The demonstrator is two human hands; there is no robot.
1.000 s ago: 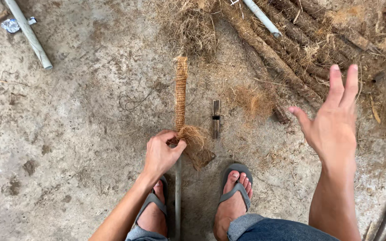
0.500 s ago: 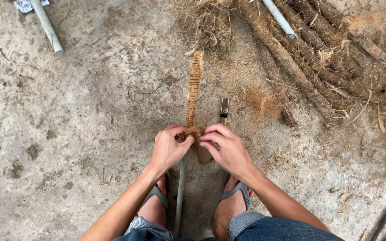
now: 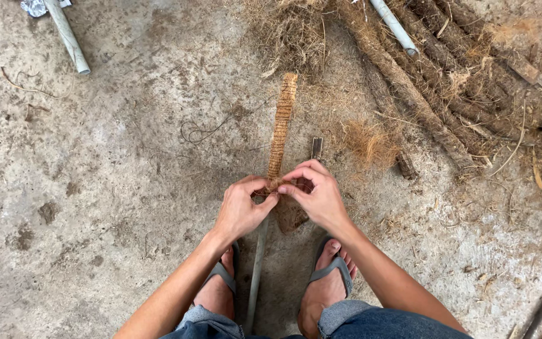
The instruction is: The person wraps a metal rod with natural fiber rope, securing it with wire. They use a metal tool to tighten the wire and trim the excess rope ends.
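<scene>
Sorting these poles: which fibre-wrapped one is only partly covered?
The pole between the left hand and right hand: bare grey below them; the finished poles at upper right are fully wrapped.

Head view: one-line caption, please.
Both hands, left hand and right hand, pinch coir fibre around a half-wrapped pole on concrete floor.

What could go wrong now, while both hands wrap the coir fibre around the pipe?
1. Coir wrap may loosen: both hands, left and right, pinch only its lower end.
2. The thin thread lying loose on the floor could tangle.
3. The pipe between sandalled feet might roll.
</scene>
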